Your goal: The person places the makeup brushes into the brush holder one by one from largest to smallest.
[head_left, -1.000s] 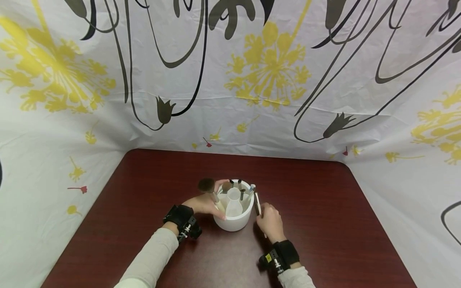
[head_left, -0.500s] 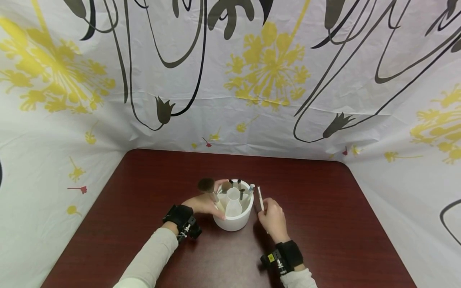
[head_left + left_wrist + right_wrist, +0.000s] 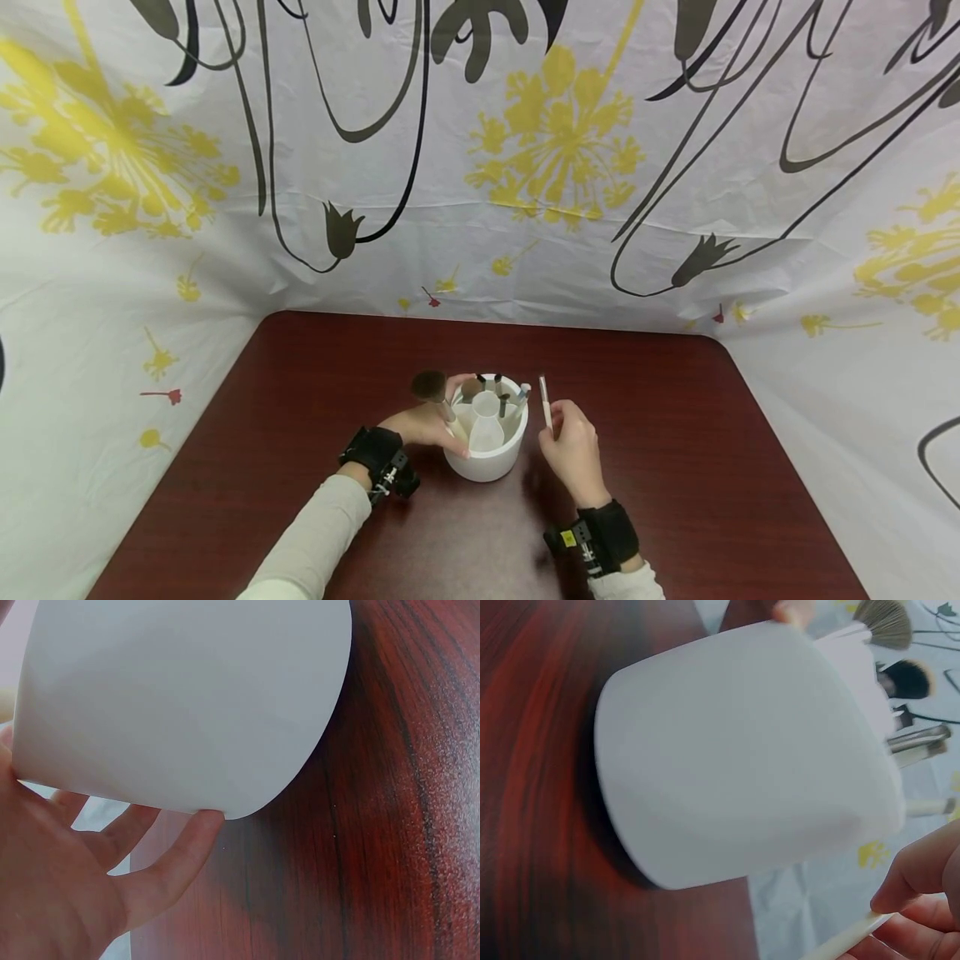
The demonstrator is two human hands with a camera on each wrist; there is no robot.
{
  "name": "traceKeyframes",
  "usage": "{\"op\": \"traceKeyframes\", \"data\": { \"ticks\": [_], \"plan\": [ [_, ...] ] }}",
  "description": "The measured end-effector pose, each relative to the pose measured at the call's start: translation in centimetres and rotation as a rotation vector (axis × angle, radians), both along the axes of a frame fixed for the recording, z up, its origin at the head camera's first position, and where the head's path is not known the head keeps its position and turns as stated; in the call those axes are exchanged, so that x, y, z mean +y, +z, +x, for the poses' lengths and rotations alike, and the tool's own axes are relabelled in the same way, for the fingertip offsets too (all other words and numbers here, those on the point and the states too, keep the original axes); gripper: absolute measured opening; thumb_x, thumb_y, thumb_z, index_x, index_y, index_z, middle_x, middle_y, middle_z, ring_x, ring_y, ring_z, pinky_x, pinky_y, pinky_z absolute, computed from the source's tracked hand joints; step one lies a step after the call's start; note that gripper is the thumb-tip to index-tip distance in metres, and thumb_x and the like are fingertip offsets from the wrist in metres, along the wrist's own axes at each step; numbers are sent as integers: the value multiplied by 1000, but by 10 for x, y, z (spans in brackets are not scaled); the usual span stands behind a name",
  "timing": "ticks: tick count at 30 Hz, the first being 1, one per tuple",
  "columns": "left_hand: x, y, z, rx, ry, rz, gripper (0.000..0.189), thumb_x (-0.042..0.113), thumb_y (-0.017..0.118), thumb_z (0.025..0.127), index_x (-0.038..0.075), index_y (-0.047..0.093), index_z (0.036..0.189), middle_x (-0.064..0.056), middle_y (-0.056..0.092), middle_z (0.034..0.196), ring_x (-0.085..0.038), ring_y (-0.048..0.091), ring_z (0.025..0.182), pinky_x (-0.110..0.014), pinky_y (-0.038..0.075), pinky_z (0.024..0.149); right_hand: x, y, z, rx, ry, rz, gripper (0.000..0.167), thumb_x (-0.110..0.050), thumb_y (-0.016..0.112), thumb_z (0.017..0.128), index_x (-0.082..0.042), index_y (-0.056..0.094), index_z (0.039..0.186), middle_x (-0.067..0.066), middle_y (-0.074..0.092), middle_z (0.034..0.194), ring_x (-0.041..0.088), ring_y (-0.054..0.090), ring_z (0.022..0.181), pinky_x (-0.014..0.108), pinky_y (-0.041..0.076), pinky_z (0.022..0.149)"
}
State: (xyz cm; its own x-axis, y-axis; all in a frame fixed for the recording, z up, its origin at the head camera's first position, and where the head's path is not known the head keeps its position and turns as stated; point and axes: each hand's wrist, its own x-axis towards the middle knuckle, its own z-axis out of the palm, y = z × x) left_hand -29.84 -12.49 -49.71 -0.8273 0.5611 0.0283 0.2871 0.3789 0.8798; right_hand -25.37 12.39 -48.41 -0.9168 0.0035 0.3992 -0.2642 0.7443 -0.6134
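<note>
A white round brush holder [image 3: 487,467] with inner compartments stands on the table, makeup brushes in it. My left hand [image 3: 426,427] grips it round its left side, thumb at the front and fingers behind. In the left wrist view, fingertips [image 3: 202,821] touch the holder's white wall [image 3: 180,705]. A large fluffy makeup brush [image 3: 430,387] leans out over that hand. To the right of the holder and apart from it, my right hand [image 3: 573,450] pinches a slim pale-handled makeup brush [image 3: 545,402], held nearly upright. The right wrist view shows its pale handle [image 3: 847,939] between thumb and fingers.
The dark red wooden table [image 3: 675,467] extends on all sides of the holder. A white cloth [image 3: 555,275] with printed flowers hangs behind and beside it. Several smaller brushes, among them a black-bristled one [image 3: 911,679], poke out of the holder's top.
My right hand has moved slightly up and to the right, carrying the slim makeup brush away from the holder's rim. The left hand and the holder have stayed in place.
</note>
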Motion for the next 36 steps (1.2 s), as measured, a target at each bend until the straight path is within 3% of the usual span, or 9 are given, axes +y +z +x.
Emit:
{"op": "traceKeyframes", "data": {
  "ticks": [7, 21, 36],
  "plan": [
    [-1, -2, -1, 1, 3, 2, 110, 17, 87, 53, 16, 19, 140, -12, 22, 143, -26, 20, 132, -47, 21, 104, -5, 19, 6, 88, 42, -40, 27, 6, 65, 71, -2, 55, 95, 6, 54, 75, 19, 52, 64, 27, 43, 53],
    [0, 1, 0, 4, -4, 16, 110, 14, 87, 54, 15, 19, 141, -13, 21, 144, -28, 19, 132, -47, 21, 104, -11, 46, 14, 224, 107, -51, 26, 8, 64, 69, -2, 53, 89, 6, 56, 76, 11, 53, 64, 25, 46, 54],
    [-1, -1, 0, -6, -7, 16, 110, 14, 86, 54, 16, 18, 141, -12, 20, 144, -26, 18, 132, -47, 20, 104, -16, 59, 17, 269, 127, -65, 27, 7, 67, 68, -3, 51, 88, 5, 56, 76, 12, 56, 66, 25, 46, 52]
  ]
}}
